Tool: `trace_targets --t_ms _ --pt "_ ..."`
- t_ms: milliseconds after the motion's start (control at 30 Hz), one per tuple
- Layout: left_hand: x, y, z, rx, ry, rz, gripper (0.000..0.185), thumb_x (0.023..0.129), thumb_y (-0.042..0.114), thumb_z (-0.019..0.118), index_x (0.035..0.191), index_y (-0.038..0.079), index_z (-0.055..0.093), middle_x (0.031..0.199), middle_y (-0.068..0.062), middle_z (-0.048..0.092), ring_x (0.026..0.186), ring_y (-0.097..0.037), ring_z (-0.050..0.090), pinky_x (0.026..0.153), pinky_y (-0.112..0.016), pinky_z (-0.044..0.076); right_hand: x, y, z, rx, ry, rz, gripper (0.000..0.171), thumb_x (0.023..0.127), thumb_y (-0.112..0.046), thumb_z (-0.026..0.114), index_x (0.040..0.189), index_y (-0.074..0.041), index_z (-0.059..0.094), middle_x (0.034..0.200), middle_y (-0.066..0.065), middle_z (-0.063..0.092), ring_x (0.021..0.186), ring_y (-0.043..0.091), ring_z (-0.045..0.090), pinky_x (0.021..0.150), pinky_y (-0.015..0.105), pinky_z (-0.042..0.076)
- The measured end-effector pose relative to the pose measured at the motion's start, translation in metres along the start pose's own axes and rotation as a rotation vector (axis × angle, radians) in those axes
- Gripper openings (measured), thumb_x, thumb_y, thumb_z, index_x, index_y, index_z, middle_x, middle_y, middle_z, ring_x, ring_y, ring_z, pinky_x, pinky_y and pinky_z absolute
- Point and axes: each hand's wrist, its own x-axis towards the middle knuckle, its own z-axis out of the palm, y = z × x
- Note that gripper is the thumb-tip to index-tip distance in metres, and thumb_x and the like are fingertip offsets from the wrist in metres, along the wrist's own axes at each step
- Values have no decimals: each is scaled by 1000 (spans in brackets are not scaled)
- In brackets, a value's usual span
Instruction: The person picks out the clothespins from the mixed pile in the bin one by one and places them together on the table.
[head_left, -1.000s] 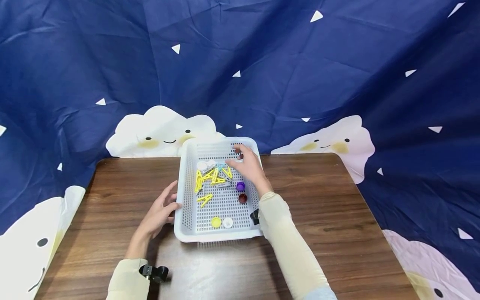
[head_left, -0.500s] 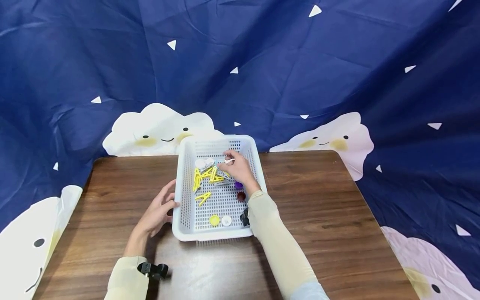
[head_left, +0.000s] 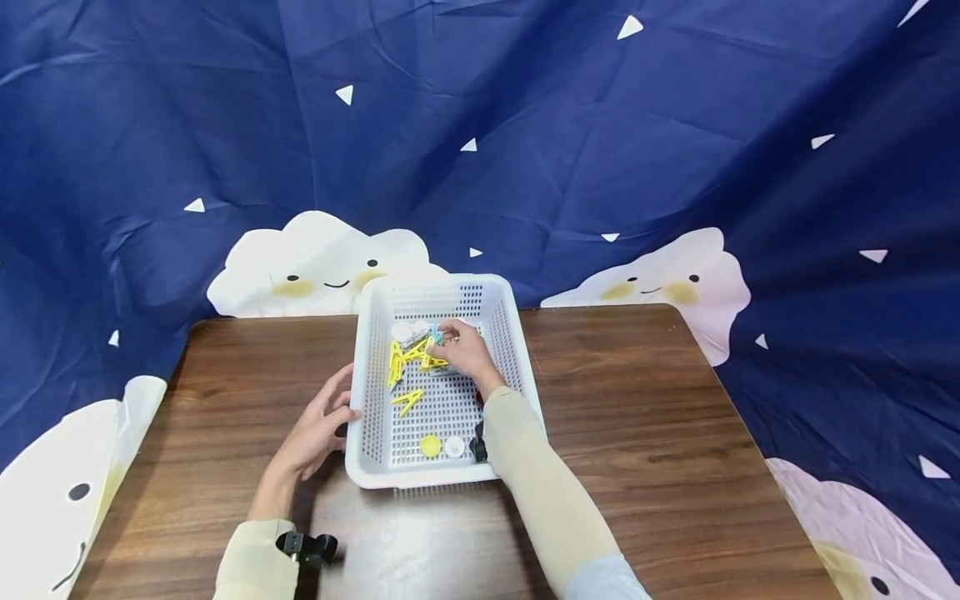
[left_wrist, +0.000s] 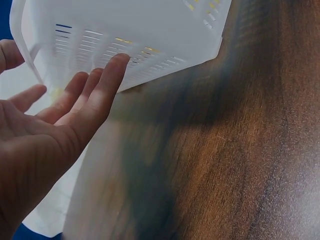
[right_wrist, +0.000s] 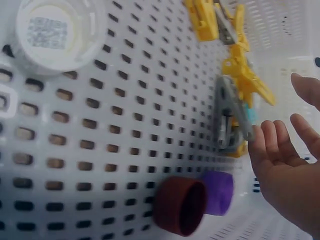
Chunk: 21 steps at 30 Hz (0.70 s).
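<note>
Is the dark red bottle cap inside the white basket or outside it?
Inside. The dark red cap lies on the perforated floor of the white basket, touching a purple cap.

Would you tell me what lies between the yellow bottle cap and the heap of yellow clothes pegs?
One lone yellow clothes peg, in the head view.
</note>
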Motion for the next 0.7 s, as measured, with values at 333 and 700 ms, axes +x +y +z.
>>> trace_targets --t_ms 333,700 --pt "-1 -2 0 -5 -2 -6 80 94 -4 48 163 24 18 152 -29 37 127 -44 47 82 -60 54 10 14 11 -106 -23 12 47 88 -22 76 131 -6 64 122 9 62 111 25 56 99 43 45" --pt "-1 0 0 -7 7 -11 82 93 -4 48 163 24 17 152 -29 37 128 -46 47 83 -60 54 13 11 18 -184 26 1 25 93 -18 73 115 -6 70 114 8 65 100 23 59 94 42 48"
